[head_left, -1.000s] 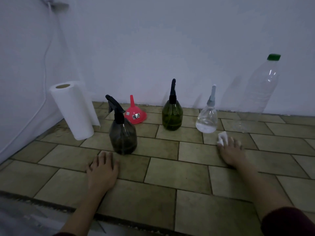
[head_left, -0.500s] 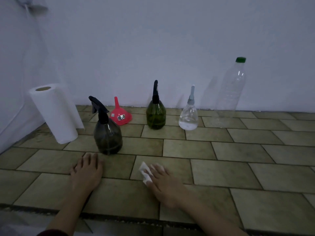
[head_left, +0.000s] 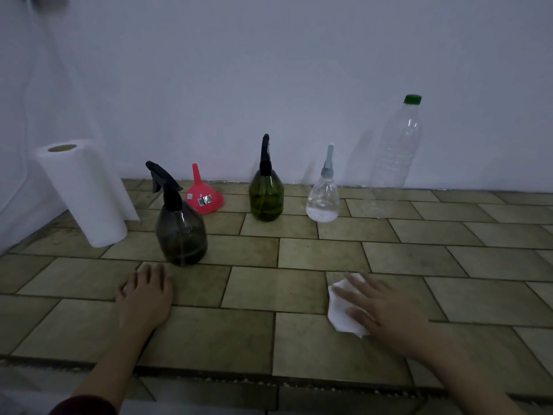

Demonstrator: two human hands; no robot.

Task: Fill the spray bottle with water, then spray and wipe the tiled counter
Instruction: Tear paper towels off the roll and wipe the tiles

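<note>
Fingers straight, my right hand (head_left: 386,316) pressed the white paper towel (head_left: 341,313) onto the tiled counter (head_left: 269,295); my left hand (head_left: 145,298) lay flat, empty, near the dark spray bottle (head_left: 181,232)

From my seat, the right hand (head_left: 386,313) is smeared by motion blur and covers most of the white paper towel (head_left: 341,307), so I cannot tell how that sheet is folded under it. Left of the hand, the dark spray bottle (head_left: 181,232) hides part of the red funnel (head_left: 204,196), whose sticker is too small to read. Both forearms run off the bottom edge.
</note>
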